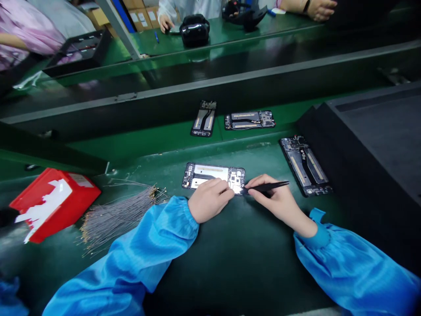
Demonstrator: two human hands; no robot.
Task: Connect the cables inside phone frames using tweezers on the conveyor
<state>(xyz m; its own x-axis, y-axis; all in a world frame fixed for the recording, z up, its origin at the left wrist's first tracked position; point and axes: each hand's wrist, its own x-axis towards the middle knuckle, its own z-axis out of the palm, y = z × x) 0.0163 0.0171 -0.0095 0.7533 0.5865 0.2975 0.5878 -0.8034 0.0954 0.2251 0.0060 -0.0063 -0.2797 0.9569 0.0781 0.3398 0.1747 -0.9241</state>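
Observation:
An opened phone (213, 170) lies flat on the green mat, its metal frame and circuit board facing up. My left hand (210, 198) rests over its near edge with curled fingers; whatever the fingertips grip there is hidden. Black tweezers (270, 186) are pinched in my right hand (274, 197), their tip at the lower right corner of the phone, by the board. A bundle of thin grey cables (115, 219) with small brass-coloured ends spreads on the mat beside my left sleeve.
Further opened phones lie beyond: one (204, 118), a second (250, 120), and a third (305, 166) beside a large black box (365, 131). A red bin (66, 202) with white paper stands left. Across a metal rail (197, 87), other people's hands rest at another bench.

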